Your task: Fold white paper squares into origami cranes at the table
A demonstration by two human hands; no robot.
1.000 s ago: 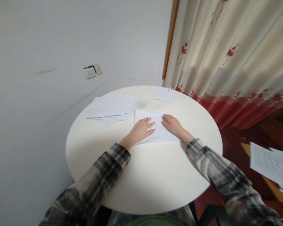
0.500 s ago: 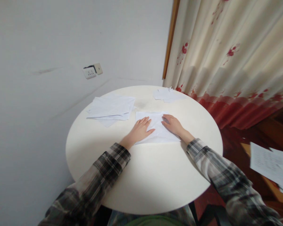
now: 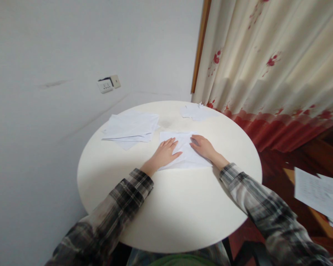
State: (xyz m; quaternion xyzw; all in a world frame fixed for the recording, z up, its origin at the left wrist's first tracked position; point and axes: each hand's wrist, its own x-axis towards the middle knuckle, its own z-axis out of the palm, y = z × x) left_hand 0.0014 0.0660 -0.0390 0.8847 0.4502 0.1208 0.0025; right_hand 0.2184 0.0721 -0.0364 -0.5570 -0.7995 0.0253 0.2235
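Observation:
A white sheet of paper (image 3: pixel 186 156) lies flat in the middle of a round white table (image 3: pixel 166 207). My left hand (image 3: pixel 163 154) rests on the sheet's left half, palm down with the fingers stretched out. My right hand (image 3: pixel 203 146) lies flat on the sheet's right half, fingers extended toward the left hand. Both hands press on the paper and hold nothing. Plaid sleeves cover both forearms.
A loose stack of white sheets (image 3: pixel 130 127) lies at the table's far left. Crumpled white paper (image 3: pixel 195 111) sits at the far edge by the flowered curtain (image 3: pixel 266 66). More printed sheets (image 3: pixel 318 194) lie low on the right. A wall socket (image 3: pixel 108 83) is behind.

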